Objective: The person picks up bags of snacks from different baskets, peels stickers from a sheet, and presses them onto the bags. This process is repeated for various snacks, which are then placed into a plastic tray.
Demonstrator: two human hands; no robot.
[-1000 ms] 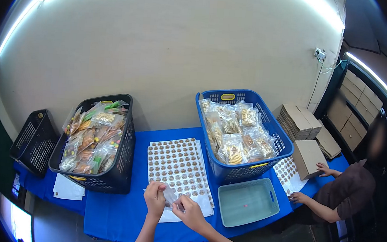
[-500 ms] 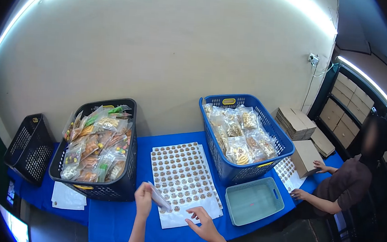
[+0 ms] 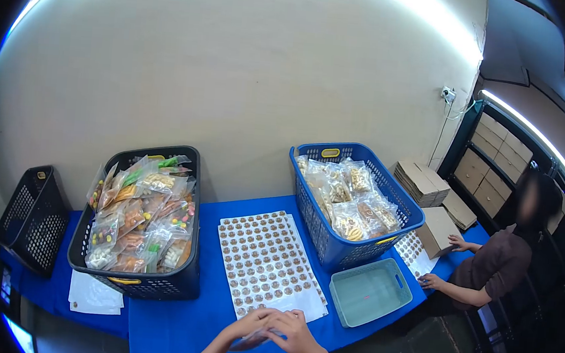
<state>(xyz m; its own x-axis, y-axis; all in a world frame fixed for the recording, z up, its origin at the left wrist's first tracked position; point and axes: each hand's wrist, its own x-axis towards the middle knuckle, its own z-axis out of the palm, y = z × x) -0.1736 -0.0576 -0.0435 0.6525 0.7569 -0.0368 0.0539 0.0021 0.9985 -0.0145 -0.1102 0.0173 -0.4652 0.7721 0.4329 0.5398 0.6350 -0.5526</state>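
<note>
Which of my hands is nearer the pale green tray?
Right. Your right hand is left of the pale green tray, slightly closer to you; your left hand is farther left.

Packet (image 3: 251, 340) — partly behind the fingers (image 3: 290, 316)

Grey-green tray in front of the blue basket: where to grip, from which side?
Probably the slot in the tray's right wall, from the right, fingers through it. The tray sits open side up; the slot gives a ready hold, while the blue basket crowds the far side.
</note>
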